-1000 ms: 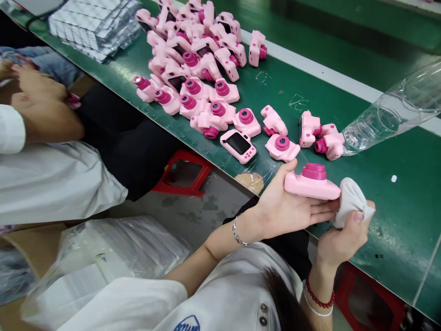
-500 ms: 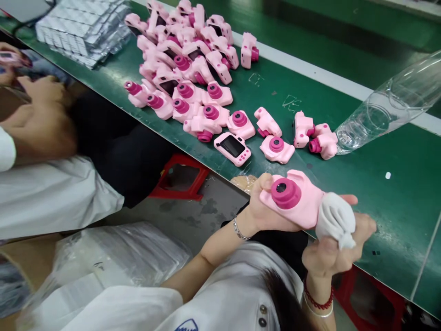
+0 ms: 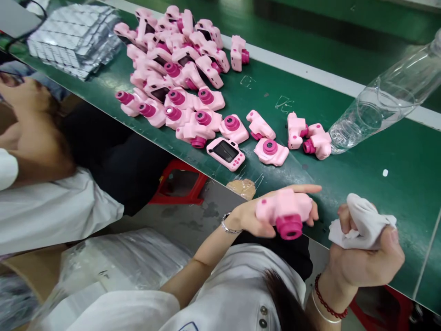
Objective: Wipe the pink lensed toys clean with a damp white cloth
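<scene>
A pink toy camera [image 3: 284,207] with a dark pink lens rests in my left hand [image 3: 257,218], its lens tipped toward me and my fingers around its back. My right hand [image 3: 368,264] pinches a crumpled white cloth [image 3: 367,225], a short way to the right of the camera and apart from it. On the green table [image 3: 365,165] beyond my hands lie a toy camera showing its dark screen [image 3: 226,153] and another with its lens up [image 3: 271,151].
Many pink toy cameras [image 3: 179,59] are heaped at the back left, near a plastic-wrapped stack [image 3: 72,39]. A clear plastic bottle [image 3: 382,101] stands at the right, touching a camera [image 3: 317,141]. Another person's arm [image 3: 37,119] is at left, with a red stool [image 3: 181,184] below the table.
The cloth has come off the camera's side and moved right with my right hand. My left hand has turned the camera so that its lens points down toward me.
</scene>
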Tool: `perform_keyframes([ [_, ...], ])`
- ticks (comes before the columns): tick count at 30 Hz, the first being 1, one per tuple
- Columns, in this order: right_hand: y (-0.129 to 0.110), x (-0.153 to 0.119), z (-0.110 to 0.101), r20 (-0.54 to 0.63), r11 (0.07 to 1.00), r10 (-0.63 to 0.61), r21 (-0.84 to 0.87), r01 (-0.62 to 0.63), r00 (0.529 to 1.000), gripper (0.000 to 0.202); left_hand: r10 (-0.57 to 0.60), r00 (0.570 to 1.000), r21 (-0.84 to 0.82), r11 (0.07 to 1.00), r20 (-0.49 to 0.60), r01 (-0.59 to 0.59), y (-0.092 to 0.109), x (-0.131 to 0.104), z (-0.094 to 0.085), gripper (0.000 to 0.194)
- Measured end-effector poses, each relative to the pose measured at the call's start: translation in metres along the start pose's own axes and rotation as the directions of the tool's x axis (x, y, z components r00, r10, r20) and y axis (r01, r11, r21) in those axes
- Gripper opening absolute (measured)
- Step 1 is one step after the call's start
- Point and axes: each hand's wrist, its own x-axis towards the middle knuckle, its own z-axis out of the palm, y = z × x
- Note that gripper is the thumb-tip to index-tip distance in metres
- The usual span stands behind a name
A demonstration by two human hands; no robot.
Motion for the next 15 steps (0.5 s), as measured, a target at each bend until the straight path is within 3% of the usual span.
perform_keyframes([
  [3,0.002,0.0,-0.005,0.002,1.0,0.029,-0.003,-0.029,1.0,0.046,0.188,0.978,0.411,0.887,0.093,-0.209,0.01,-0.006,0.002,0.094],
  [8,0.005,-0.009,-0.011,0.019,0.974,0.126,-0.191,-0.12,0.992,0.052,0.161,0.971,0.53,0.816,0.176,-0.231,0.011,-0.005,0.0,0.101],
  [11,0.009,-0.009,-0.012,0.204,0.951,0.052,-0.308,0.013,0.978,0.044,0.104,0.973,0.618,0.757,0.204,-0.21,0.012,-0.001,-0.004,0.103],
  [15,0.018,-0.011,-0.011,0.427,0.874,-0.203,-0.327,0.36,0.881,0.035,0.096,0.955,0.759,0.586,0.282,-0.283,0.012,0.006,-0.011,0.118],
])
